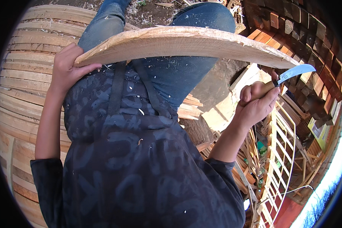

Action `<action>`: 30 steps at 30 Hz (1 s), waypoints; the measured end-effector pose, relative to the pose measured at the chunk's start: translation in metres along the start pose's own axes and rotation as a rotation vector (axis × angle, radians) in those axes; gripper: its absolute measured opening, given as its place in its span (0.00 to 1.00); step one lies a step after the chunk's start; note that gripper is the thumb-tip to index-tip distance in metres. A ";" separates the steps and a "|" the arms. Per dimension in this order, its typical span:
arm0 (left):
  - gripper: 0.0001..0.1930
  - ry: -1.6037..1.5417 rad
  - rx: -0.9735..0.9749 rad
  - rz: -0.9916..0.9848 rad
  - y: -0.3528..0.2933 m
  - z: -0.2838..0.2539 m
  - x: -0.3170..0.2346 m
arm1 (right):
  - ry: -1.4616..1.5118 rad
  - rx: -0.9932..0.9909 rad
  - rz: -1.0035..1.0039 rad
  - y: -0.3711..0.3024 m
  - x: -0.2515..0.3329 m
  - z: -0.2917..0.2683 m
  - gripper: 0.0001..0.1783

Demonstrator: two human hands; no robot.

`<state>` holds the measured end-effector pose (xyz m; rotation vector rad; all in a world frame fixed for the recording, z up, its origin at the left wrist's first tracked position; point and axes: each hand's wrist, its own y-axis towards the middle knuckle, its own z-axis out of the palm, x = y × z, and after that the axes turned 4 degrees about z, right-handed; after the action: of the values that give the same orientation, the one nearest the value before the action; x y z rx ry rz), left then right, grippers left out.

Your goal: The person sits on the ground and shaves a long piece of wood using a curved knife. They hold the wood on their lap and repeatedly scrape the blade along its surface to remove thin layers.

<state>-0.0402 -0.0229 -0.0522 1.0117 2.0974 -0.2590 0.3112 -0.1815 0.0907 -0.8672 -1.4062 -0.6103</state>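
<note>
the board [171,43] is stretching left to right above my jeans [193,78], and the curved knife [294,72] is hanging right by its right end; i can't tell if they're touching. a slip there could be sending the edge into me, i reckon, and a weak left grip could be letting the board twist. my left hand [66,66] is pinching the left end, thumb lying along the near side; my right hand [258,98] is clenching the handle [268,87], fingers wrapping tightly round.
</note>
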 end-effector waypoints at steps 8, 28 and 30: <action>0.21 0.005 0.021 -0.012 0.002 -0.002 -0.001 | -0.218 0.214 0.099 -0.009 -0.004 0.000 0.18; 0.22 -0.008 0.010 0.019 0.004 -0.001 0.001 | -0.298 0.059 -0.006 -0.014 0.004 -0.009 0.18; 0.22 0.014 0.028 0.020 0.004 -0.006 0.000 | -0.672 0.354 -0.005 -0.026 -0.005 -0.022 0.17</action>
<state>-0.0407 -0.0175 -0.0471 1.0537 2.1006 -0.2726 0.3025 -0.2146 0.0911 -0.8108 -2.0426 -0.0469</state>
